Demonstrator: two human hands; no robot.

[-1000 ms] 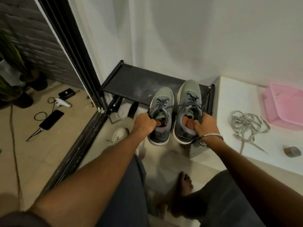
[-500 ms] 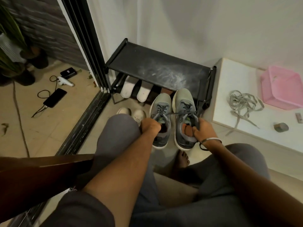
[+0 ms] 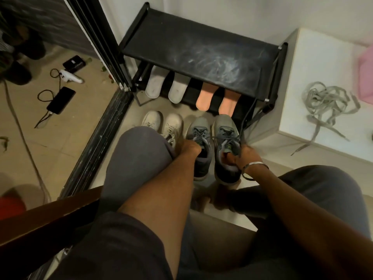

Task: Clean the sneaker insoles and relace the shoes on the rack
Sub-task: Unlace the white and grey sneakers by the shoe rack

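Two grey sneakers are low over the floor in front of the black shoe rack. My left hand grips the collar of the left grey sneaker. My right hand grips the collar of the right grey sneaker, fingers inside the opening. A dark lace runs from the shoes up to the rack's right post. On the rack's lower shelf lie two grey insoles and two orange insoles. A pair of white sneakers stands on the floor to the left, partly behind my knee.
A white low cabinet on the right carries a heap of loose grey laces and a pink tub. Left of the sliding door track lie a phone on a cable, a white tool and a black box.
Both hands have brought the grey sneakers down from the rack's top shelf and back toward me, close to the floor. My view has tilted down, showing the insoles on the lower shelf.
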